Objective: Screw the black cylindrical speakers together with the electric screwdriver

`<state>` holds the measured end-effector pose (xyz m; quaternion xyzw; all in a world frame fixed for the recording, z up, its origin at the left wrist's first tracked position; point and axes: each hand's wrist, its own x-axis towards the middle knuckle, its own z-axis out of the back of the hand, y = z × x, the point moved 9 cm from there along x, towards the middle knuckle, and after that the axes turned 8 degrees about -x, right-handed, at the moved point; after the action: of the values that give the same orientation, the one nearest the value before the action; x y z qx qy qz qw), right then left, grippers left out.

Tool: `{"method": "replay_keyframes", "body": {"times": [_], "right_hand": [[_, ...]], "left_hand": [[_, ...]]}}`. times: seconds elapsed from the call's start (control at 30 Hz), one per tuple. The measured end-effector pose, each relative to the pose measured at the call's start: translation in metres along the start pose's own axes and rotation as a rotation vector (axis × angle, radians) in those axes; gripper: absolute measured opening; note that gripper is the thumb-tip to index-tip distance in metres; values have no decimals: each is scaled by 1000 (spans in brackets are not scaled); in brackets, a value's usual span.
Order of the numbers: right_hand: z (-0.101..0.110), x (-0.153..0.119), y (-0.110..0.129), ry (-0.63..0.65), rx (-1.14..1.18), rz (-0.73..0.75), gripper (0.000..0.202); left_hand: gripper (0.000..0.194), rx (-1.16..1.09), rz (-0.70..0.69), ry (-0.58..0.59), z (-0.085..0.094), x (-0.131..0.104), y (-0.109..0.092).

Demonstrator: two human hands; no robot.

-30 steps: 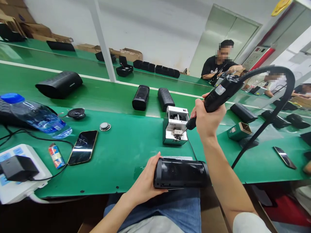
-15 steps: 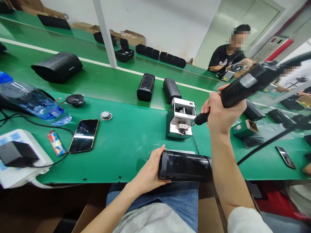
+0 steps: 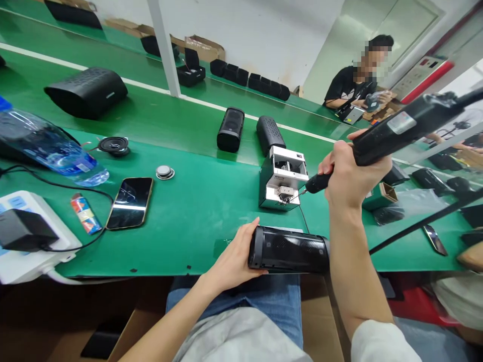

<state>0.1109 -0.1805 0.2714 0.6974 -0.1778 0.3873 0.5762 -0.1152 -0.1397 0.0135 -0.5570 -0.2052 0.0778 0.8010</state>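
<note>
- Head view: a black cylindrical speaker with a mesh grille (image 3: 289, 250) is laid on its side at the near edge of the green bench top (image 3: 196, 211), just above the lap in blue jeans.
- Its left end is cupped by the left hand (image 3: 236, 259), fingers curled round the end cap, thumb on top.
- The right hand (image 3: 349, 176) is wrapped tight around a black electric screwdriver with a white label (image 3: 392, 131), which is held slanting down to the left.
- The bit tip is pressed at the front outlet of a small white and silver box-shaped screw feeder (image 3: 281, 178), which stands just behind the speaker.
- A black cable (image 3: 422, 223) is seen running off to the right from behind the right forearm.
- Further left on the bench, a dark smartphone (image 3: 130, 202) is lying face up, with a small colourful lighter (image 3: 85, 213) beside it and a clear plastic water bottle (image 3: 49, 151) on its side behind.
- A white power strip with a black adapter plugged in (image 3: 26, 236) is seen at the far left edge.
- Two more black speakers (image 3: 249, 131) are lying on the belt beyond the feeder.
- At the far end, a person in a black T-shirt (image 3: 352, 88) is seated, hands busy with something too small to tell.
</note>
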Motion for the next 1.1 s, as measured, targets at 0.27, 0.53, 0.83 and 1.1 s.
{"method": "replay_keyframes", "body": {"times": [0.27,0.53,0.83,1.1], "right_hand": [[4,-10,38,67,100,-109,19],[-8,-33,91,50,197,-238,26],[-21,-50,81,157,166,-220,21],[-40,-82,50,280,129,-327,29]], "left_hand": [[167,-5,-10,14,-3,1,-2],[170,9,-24,6,-4,0,0],[161,-8,-14,28,-5,0,-2],[147,-46,-55,18,-15,7,5]]}}
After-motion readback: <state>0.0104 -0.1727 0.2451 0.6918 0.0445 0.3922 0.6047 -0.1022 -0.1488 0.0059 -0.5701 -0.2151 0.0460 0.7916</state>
